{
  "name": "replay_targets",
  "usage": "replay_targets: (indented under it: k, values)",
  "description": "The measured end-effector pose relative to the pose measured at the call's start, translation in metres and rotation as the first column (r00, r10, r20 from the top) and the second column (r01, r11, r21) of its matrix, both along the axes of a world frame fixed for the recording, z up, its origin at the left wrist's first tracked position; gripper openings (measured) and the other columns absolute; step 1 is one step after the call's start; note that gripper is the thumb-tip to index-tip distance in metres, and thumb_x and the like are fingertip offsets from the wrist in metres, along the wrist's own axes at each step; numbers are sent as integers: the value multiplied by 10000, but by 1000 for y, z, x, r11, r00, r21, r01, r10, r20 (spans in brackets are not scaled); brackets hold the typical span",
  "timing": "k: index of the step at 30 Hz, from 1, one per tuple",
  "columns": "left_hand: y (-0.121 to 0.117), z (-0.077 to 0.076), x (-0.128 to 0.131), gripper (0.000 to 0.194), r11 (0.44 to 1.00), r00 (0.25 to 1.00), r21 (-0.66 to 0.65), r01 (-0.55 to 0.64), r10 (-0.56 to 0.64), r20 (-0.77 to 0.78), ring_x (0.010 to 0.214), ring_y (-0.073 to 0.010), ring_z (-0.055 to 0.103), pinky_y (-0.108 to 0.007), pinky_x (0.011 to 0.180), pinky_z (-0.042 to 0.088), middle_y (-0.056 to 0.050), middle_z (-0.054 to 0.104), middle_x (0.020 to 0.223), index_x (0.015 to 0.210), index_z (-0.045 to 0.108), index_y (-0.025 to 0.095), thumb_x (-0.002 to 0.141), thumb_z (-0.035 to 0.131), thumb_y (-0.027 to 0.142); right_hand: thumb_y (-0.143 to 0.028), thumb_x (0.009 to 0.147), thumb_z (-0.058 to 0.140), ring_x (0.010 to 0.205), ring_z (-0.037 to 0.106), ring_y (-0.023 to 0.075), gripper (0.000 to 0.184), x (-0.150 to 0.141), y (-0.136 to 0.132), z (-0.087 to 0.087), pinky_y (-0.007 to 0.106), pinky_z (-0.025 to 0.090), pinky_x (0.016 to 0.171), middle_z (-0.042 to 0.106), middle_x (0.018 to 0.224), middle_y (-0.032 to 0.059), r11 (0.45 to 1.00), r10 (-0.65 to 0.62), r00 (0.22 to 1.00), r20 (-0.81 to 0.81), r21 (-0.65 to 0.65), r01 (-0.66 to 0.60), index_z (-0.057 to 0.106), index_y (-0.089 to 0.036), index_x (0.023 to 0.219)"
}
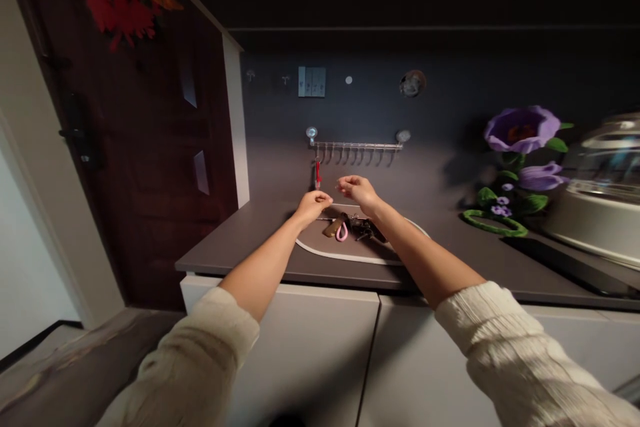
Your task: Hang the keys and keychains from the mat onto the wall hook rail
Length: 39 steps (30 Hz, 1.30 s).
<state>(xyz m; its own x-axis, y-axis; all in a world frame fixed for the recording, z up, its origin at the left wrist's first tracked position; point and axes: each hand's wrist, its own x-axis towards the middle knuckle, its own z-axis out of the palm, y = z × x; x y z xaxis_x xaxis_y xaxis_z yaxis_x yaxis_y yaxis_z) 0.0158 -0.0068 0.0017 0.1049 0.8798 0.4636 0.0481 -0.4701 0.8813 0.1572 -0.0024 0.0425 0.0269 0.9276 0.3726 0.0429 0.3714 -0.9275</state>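
My left hand (314, 205) is up over the back of the counter, thumb and fingers pressed together; what they hold, if anything, is too small to make out. Just above it a red key holder (318, 172) hangs from the leftmost part of a metal hook rail (357, 146). To the right, my right hand (358, 191) is raised with bent fingers closed at the tips, and any thing in them is not clear. Below both hands lie a pink loop strap (342, 233), a brown tag (332, 227) and dark keys (365, 229) on a white-rimmed mat (350, 257).
Purple fabric flowers (523, 130) and a rounded appliance with a clear top (600, 207) stand on the right of the counter (240, 240). A flat black object (565, 267) lies before them. At left is a dark red door (185, 213).
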Motion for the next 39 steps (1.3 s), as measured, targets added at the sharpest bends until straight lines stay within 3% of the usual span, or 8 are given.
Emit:
replay_targets:
  k: [5, 10, 13, 16, 21, 29, 39]
  values:
    - [-5, -4, 1, 148, 998, 968, 20, 67, -60, -244, 556, -85, 471, -230, 582, 373, 15, 555, 580, 694, 616, 118, 625, 642, 246, -149, 715, 559, 657, 570, 94, 85, 24, -4, -25, 231, 431, 688, 643, 734, 35, 992, -93, 948, 303, 115, 61, 590, -129, 791]
    - [-4, -12, 2, 265, 989, 917, 18, 147, -129, -378, 574, -88, 502, -222, 566, 386, -4, 585, 617, 696, 613, 113, 627, 656, 365, -155, 720, 557, 708, 584, 115, 124, 35, -10, -31, 231, 420, 714, 663, 763, 34, 967, -217, 701, 679, 249, 58, 624, -150, 825]
    - [-2, -16, 1, 323, 980, 890, -32, 197, -192, -413, 527, -78, 493, -211, 506, 373, -9, 583, 601, 679, 598, 116, 618, 659, 427, -128, 720, 550, 737, 589, 119, 142, 34, -13, -31, 212, 412, 702, 670, 803, 42, 962, -227, 573, 787, 274, 4, 640, -153, 827]
    - [-2, -18, 1, 342, 966, 872, -83, 245, -257, -416, 469, -68, 472, -202, 456, 350, -5, 560, 544, 654, 575, 115, 606, 671, 439, -121, 725, 545, 761, 595, 122, 159, 32, -12, -32, 202, 407, 698, 674, 838, 53, 964, -219, 512, 831, 265, -18, 650, -148, 841]
    - [0, -17, -1, 293, 942, 865, -149, 301, -336, -373, 396, -54, 424, -191, 400, 302, 9, 528, 487, 665, 560, 120, 640, 660, 395, -137, 732, 545, 768, 596, 122, 171, 33, -4, -36, 194, 402, 696, 677, 845, 48, 959, -229, 470, 852, 279, -39, 662, -158, 856]
    - [3, -13, -2, 212, 970, 948, -155, 186, -218, -230, 403, -37, 416, -171, 409, 289, 27, 526, 519, 707, 543, 131, 642, 678, 280, -139, 735, 526, 762, 591, 128, 200, 31, -4, -35, 194, 393, 684, 675, 835, 52, 952, -252, 430, 867, 301, -48, 663, -152, 881]
    - [5, -9, -6, 252, 958, 977, -196, 209, -212, 8, 377, -43, 392, -180, 398, 268, 47, 475, 472, 712, 531, 142, 634, 687, 324, -174, 734, 526, 743, 578, 123, 210, 28, -12, -31, 192, 381, 667, 667, 838, 54, 954, -257, 415, 872, 298, -34, 642, -150, 908]
